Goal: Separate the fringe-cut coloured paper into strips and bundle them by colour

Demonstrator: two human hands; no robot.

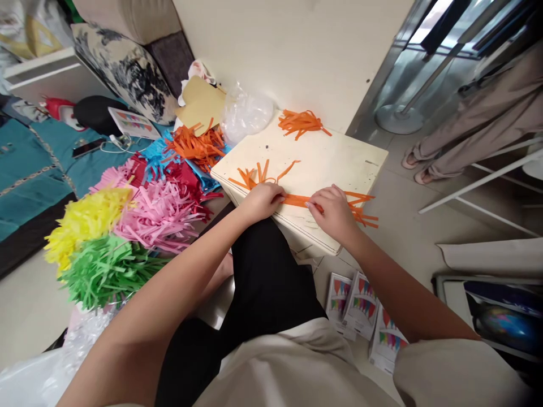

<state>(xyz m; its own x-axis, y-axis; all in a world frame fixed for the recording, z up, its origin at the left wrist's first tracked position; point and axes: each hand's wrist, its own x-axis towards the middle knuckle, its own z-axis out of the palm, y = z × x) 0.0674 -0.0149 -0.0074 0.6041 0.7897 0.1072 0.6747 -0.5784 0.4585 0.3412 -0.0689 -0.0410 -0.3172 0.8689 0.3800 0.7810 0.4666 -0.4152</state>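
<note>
Head | LH [265, 200], RH [330, 210] grip orange tassel [296, 200] | boxes [360, 306]: txt illegible

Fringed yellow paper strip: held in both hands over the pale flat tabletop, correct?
Wrong colour: the head view shows a fringed orange paper strip, not yellow. The left hand and right hand do hold it over the pale flat tabletop.

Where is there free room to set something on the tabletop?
The cream tabletop is bare between the far orange fringe bundle and the right hand. Its near edge is crowded: the left hand and right hand hold fringed orange strips there.
</note>
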